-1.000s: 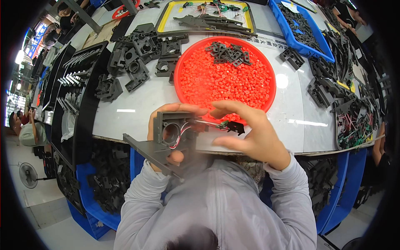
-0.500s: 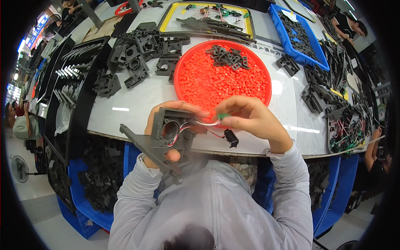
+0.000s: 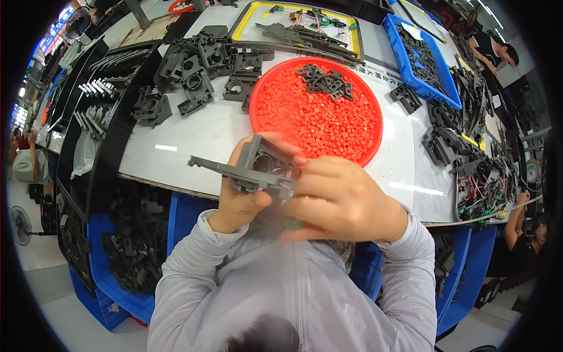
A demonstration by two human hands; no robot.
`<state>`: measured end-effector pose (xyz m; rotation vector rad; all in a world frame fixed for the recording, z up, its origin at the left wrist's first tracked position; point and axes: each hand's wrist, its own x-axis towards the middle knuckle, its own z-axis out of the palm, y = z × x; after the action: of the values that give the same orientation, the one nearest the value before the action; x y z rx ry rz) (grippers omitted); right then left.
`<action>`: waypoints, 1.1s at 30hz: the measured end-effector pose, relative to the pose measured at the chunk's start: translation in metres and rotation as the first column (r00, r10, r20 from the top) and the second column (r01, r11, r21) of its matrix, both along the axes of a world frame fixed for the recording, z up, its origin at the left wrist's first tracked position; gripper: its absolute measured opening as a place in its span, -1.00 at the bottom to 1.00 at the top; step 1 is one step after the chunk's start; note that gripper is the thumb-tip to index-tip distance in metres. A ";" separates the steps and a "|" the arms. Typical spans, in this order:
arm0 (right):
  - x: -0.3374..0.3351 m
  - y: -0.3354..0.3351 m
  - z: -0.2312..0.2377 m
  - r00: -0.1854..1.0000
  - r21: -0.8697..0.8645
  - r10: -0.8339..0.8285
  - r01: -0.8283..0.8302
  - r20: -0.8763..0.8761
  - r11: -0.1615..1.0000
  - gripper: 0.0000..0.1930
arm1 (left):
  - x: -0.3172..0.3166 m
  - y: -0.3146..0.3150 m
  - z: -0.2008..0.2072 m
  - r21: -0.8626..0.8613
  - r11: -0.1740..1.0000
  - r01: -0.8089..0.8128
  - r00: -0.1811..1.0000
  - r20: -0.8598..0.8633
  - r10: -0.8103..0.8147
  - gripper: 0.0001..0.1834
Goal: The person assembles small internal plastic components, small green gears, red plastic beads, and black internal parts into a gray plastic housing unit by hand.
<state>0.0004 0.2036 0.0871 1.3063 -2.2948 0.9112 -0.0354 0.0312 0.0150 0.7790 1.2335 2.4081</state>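
Note:
My left hand [image 3: 236, 210] is closed around a dark grey plastic housing [image 3: 255, 157] with a round opening, its thumb at the lower side. From the housing a long flat arm [image 3: 214, 166] points left. My right hand [image 3: 349, 202] is closed against the housing's right side, its fingers bent over thin wires [image 3: 314, 199], which are mostly hidden. A blurred green piece [image 3: 292, 224] shows beneath these fingers. Just beyond both hands stands a round red tray [image 3: 380, 126] of small red caps, with several dark grey plastic pieces [image 3: 325, 81] lying on top.
Grey housings [image 3: 193, 67] are heaped at the back left, beside a black rack [image 3: 111, 135]. A yellow-edged tray [image 3: 237, 29] and a blue bin [image 3: 451, 97] stand farther back. Dark parts and wired pieces [image 3: 481, 193] lie right. Blue bins [image 3: 105, 252] sit below the table edge.
The housing has tilted and shifted slightly right in my left hand. My right hand has moved down and closer against it, with the green piece now lower. The black piece hanging from the wires is hidden.

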 end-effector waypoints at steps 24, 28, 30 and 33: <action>-0.028 -0.001 -0.016 0.981 -0.102 -0.157 0.169 0.115 0.980 -0.74 | -0.001 -0.005 0.010 -0.033 0.978 0.208 0.948 0.254 -0.193 -0.01; -0.022 -0.007 -0.011 0.965 -0.093 -0.186 0.206 0.187 0.974 -0.78 | -0.002 -0.006 0.005 0.036 0.982 0.183 0.962 0.200 -0.187 -0.10; -0.024 -0.008 -0.010 0.931 -0.139 -0.223 0.271 0.288 0.952 -0.82 | -0.004 -0.009 0.000 -0.025 0.978 0.206 0.966 0.165 -0.199 -0.31; -0.025 -0.008 -0.013 0.841 -0.151 -0.241 0.352 0.484 0.924 -0.84 | -0.007 -0.008 0.002 -0.082 0.982 0.167 0.970 0.190 -0.149 -0.54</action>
<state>-0.0242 0.1960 0.0746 0.6483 -2.5288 1.4440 -0.0420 0.0237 0.0173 0.5888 1.1602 2.2178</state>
